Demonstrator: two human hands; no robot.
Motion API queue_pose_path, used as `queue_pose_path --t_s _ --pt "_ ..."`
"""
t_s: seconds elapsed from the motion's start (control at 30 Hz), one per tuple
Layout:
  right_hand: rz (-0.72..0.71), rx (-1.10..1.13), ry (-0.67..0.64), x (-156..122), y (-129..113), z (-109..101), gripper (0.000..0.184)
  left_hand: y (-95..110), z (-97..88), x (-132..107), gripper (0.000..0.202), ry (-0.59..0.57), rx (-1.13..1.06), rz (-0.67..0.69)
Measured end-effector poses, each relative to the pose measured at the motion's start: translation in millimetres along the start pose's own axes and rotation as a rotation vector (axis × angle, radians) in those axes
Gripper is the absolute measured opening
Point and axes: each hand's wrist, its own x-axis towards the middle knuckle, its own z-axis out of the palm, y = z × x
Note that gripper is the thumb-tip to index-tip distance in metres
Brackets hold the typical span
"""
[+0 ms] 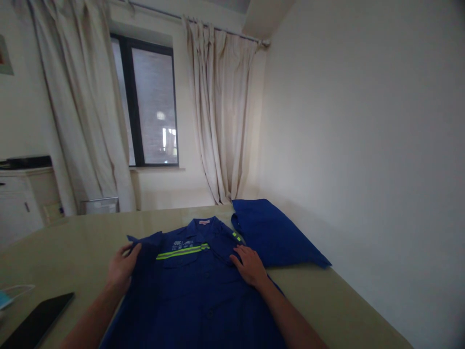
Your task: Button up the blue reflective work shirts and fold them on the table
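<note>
A dark blue work shirt (192,286) lies front up on the table, its collar pointing away from me. Yellow-green reflective tape crosses its chest, with pale printing above the stripe. At the shirt's left edge, my left hand (121,265) pinches the fabric between thumb and fingers. My right hand (249,265) rests on the right side of the shirt, near the sleeve with small yellow-green marks; its fingers are stretched out over the cloth. Beyond that hand, a second piece of blue cloth (276,235) lies folded against the wall side.
The pale green table (87,242) meets a white wall (363,145) on the right. A black flat device (39,320) and a light blue face mask (5,299) lie at the near left. Curtains (221,111), a window and a white cabinet (22,198) stand behind.
</note>
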Motion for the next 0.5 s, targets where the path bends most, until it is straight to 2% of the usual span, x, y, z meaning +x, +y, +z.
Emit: queue_pose_path --t_s 0.03,0.1,0.17,0.2,0.27,0.33,0.43,0.5 --pt "-0.002 -0.001 0.005 0.2 0.5 0.8 0.056 7.7 0.6 0.2 0.055 -0.071 -0.07 0.054" --pt "-0.006 -0.001 0.013 0.7 1.7 2.5 0.056 22.7 4.5 -2.4 0.059 -0.301 -0.195 0.195" --pt "-0.008 -0.001 0.02 1.0 2.8 3.9 0.057 32.7 13.4 -8.1 0.06 -0.486 -0.17 0.361" --pt "-0.01 -0.003 0.023 1.1 3.2 4.5 0.057 34.3 19.5 -11.9 0.06 -0.52 -0.097 0.422" --pt "-0.014 -0.003 0.028 0.9 3.8 5.2 0.057 28.8 34.0 -21.0 0.059 -0.482 0.074 0.475" --pt "-0.015 0.0 0.022 0.5 4.3 5.3 0.057 13.5 48.0 -31.6 0.064 -0.449 0.206 0.468" --pt "-0.017 0.002 0.004 0.4 4.7 5.0 0.058 -13.3 61.0 -45.0 0.077 -0.48 0.509 0.47" --pt "-0.018 0.002 -0.003 0.5 4.6 4.7 0.058 -23.4 63.1 -50.1 0.077 -0.511 0.694 0.492"
